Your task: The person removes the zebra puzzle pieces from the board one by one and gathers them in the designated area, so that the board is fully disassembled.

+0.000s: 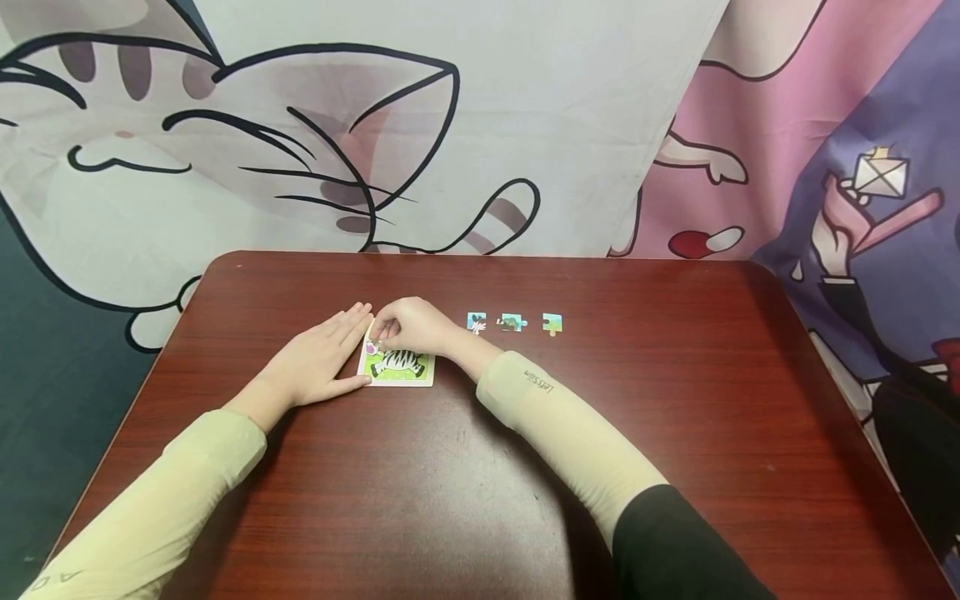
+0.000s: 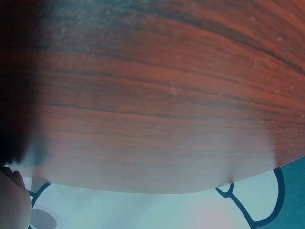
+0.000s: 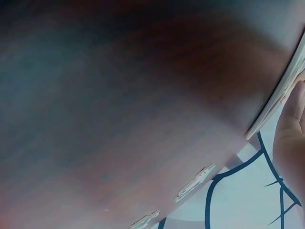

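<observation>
A square puzzle board (image 1: 402, 382) with a zebra picture on green lies on the table, its side edge showing in the right wrist view (image 3: 269, 107). My left hand (image 1: 318, 358) rests beside its left edge, fingers straight, thumb at the lower left corner; part of that hand shows in the left wrist view (image 2: 14, 200). Over the board's upper left, my right hand (image 1: 416, 325) has bent fingers, their tips down at the picture. Whether a piece is between them is hidden. The right wrist view catches part of this hand (image 3: 289, 138).
Three loose puzzle pieces lie right of the board near the far side: one with a dark figure (image 1: 476, 322), a middle one (image 1: 513, 322) and a green-blue one (image 1: 552, 323). The brown table (image 1: 675, 417) ends before a cartoon-printed cloth (image 1: 570, 125).
</observation>
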Action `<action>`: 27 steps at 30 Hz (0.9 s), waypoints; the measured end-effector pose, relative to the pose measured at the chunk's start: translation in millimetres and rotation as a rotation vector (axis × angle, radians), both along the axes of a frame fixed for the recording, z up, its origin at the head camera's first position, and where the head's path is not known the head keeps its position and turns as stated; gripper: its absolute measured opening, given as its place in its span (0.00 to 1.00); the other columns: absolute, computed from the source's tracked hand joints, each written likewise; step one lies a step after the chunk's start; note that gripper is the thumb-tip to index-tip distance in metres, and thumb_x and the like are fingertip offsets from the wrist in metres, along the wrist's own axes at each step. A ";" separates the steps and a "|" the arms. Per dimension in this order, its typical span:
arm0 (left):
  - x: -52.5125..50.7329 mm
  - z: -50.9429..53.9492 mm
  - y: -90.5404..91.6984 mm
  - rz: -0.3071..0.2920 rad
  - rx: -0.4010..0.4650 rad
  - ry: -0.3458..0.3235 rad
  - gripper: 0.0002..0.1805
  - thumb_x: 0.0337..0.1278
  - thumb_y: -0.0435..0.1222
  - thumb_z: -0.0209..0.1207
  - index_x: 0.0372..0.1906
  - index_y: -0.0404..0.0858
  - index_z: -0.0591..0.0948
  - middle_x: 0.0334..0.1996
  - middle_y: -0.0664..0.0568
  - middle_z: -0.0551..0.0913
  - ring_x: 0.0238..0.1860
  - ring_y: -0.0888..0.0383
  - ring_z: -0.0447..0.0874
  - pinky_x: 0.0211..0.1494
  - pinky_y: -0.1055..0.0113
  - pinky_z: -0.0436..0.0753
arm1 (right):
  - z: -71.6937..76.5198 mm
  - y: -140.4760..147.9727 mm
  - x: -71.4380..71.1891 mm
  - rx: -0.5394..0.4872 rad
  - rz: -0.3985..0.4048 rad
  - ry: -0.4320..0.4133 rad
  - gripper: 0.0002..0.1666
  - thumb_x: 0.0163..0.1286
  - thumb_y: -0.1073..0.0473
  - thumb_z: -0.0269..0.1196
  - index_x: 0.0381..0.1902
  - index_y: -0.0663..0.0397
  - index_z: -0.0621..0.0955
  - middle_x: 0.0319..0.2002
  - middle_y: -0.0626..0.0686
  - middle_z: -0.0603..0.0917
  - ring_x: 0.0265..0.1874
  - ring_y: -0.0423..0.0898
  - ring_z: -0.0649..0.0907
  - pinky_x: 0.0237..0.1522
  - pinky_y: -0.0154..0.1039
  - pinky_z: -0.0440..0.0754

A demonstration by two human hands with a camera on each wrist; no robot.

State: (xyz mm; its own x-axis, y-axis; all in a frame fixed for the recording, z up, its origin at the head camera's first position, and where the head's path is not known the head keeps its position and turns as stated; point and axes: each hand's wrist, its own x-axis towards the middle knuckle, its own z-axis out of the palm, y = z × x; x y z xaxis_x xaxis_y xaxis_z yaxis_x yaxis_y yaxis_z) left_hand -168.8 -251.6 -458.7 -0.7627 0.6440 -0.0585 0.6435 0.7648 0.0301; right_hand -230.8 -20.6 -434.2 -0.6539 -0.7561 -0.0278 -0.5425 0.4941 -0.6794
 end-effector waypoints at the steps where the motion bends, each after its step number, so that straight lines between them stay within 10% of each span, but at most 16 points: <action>1: -0.1 0.1 0.0 0.000 -0.001 0.000 0.53 0.70 0.59 0.60 0.82 0.26 0.57 0.85 0.34 0.55 0.86 0.38 0.53 0.87 0.45 0.62 | -0.1 0.1 -0.3 -0.003 0.000 -0.011 0.07 0.70 0.63 0.72 0.44 0.56 0.90 0.37 0.52 0.92 0.36 0.38 0.86 0.41 0.21 0.80; 27: 0.8 2.1 1.7 0.011 0.009 -0.012 0.53 0.70 0.59 0.60 0.82 0.25 0.57 0.85 0.34 0.55 0.86 0.39 0.53 0.87 0.45 0.62 | 1.9 1.3 4.1 0.085 -0.021 -0.013 0.05 0.70 0.60 0.71 0.41 0.55 0.90 0.37 0.53 0.92 0.36 0.39 0.85 0.39 0.23 0.78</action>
State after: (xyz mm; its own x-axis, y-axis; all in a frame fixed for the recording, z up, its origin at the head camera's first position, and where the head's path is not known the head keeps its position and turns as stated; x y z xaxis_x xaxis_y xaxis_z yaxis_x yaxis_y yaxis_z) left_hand -168.0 -249.9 -456.6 -0.7692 0.6360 -0.0620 0.6345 0.7717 0.0442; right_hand -226.7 -19.3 -432.3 -0.6684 -0.7371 -0.0995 -0.5233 0.5612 -0.6413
